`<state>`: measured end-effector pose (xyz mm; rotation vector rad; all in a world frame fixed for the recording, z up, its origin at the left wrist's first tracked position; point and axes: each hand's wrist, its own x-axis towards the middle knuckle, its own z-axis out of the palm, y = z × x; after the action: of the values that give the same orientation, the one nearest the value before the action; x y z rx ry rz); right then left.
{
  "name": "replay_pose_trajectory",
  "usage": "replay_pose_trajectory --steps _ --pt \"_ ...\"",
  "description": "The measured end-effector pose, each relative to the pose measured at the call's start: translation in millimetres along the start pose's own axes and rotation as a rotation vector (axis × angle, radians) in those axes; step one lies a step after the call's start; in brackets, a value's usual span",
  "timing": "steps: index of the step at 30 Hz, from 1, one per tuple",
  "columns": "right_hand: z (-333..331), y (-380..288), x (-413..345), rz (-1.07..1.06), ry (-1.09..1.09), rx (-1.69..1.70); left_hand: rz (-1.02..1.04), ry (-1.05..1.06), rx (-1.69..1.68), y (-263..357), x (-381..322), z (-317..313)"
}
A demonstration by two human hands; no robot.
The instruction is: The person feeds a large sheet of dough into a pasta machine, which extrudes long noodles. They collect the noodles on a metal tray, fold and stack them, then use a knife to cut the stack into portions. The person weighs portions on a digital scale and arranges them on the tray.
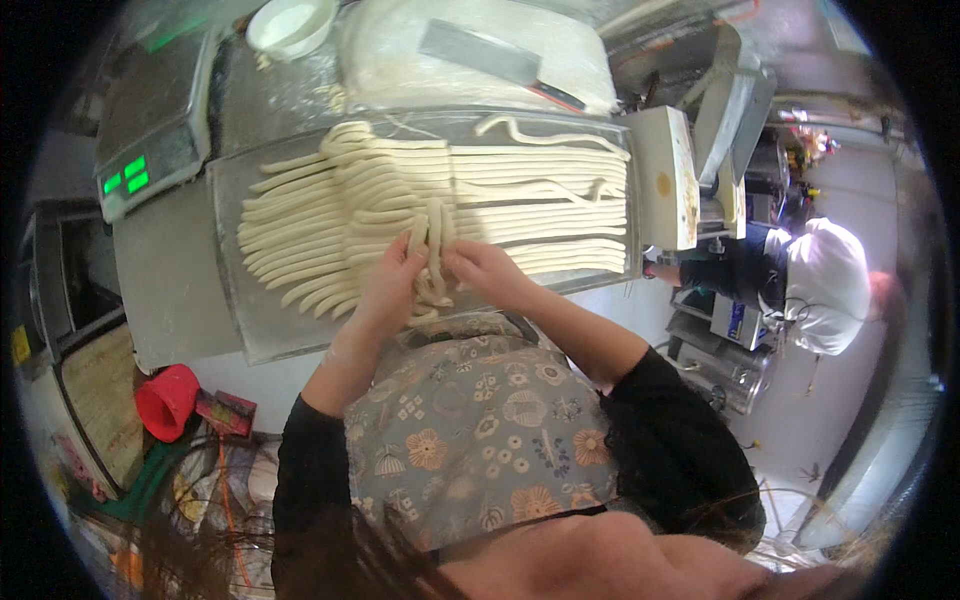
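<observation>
My left hand (396, 279) and my right hand (484, 271) are close together at the near edge of a shallow tray (259, 337). Fingers of both grip dough strands (435, 244), which hang folded between the hands. On the tray lie rows of pale dough ropes (540, 217), parallel at the right. Ropes at the left (289, 244) are thicker, their rounded ends fanning out. Across the middle runs a heap of looped dough (375, 184). One loose, bent strand (547, 137) lies at the far right of the tray.
Beyond the tray, a cleaver (484, 56) rests on a pale floury slab (390, 67), near a white bowl (291, 28). A digital scale (157, 112) stands at left, a white machine (664, 176) at right. Another person (825, 289) is farther right. A red bucket (166, 403) is lower left.
</observation>
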<state>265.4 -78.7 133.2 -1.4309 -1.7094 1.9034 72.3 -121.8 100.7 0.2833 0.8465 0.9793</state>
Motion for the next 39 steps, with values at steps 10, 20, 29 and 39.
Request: replay_pose_trajectory --steps 10,20,29,39 --pt "-213.1 140.1 -147.2 -0.161 0.437 -0.175 -0.078 0.010 -0.102 -123.3 55.3 118.9" --pt "-273.5 258.6 -112.8 -0.217 0.603 -0.991 0.427 0.655 0.654 -173.9 87.3 41.8" --pt "-250.9 267.6 -106.7 -0.208 0.596 -0.972 0.426 0.333 1.947 -136.6 83.7 70.6" --pt "-290.0 221.8 -58.3 -0.467 0.783 -0.933 0.715 0.423 2.053 -96.4 109.4 80.2"
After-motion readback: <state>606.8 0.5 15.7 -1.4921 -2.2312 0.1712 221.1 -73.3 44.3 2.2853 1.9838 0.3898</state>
